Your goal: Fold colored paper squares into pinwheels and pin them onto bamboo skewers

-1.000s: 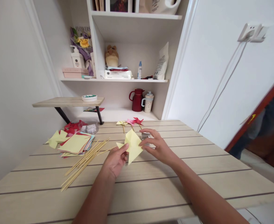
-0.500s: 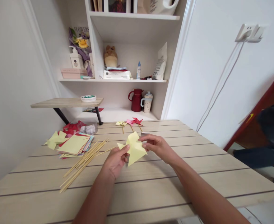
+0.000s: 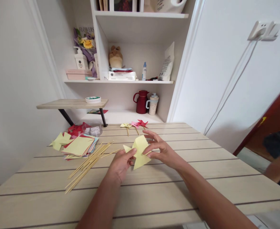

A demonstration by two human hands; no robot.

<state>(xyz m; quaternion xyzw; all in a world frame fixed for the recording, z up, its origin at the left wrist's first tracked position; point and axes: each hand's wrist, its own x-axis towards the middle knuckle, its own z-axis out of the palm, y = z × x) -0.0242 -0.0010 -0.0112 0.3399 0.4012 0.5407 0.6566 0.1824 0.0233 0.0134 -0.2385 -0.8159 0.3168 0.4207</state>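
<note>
At the far left of the table [image 3: 154,190] lies a paper stack [image 3: 79,147], and near it the sticks [image 3: 89,163]. My left hand [image 3: 120,163] pinches the yellow paper [image 3: 140,152] at its left edge, above the table's middle. My right hand [image 3: 161,151] pinches its right side, other fingers spread. Far behind lie small pinwheels [image 3: 135,124].

Both hands [image 3: 140,157] pinching, arms fwd.

you're getting bright, even daylight, soft shadows only, no glare, sharp centre, wide-angle stretch and slight blur at your edges
</note>
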